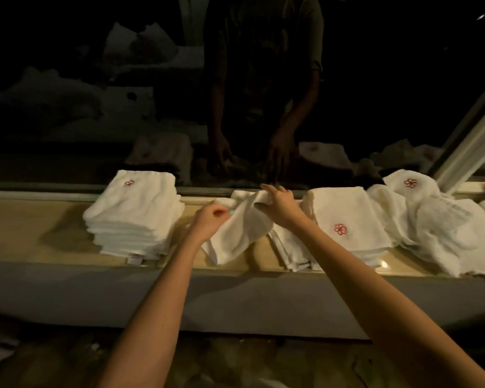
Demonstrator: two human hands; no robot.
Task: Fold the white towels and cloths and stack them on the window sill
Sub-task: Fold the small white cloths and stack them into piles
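A small white cloth [237, 233] lies rumpled on the beige window sill [39, 219], between two towel piles. My left hand [210, 221] pinches its near left edge. My right hand [279, 204] grips its far edge, bunched up near the glass. A neat stack of folded white towels [135, 219] with a red flower emblem stands to the left. To the right lies a folded white towel [345, 222] with the same emblem, on top of other folded cloths.
A loose heap of unfolded white cloths [437, 225] covers the sill at the right. The dark window pane [123, 93] behind the sill mirrors a person's arms and the towels. A slanted window frame [471, 147] rises at the far right.
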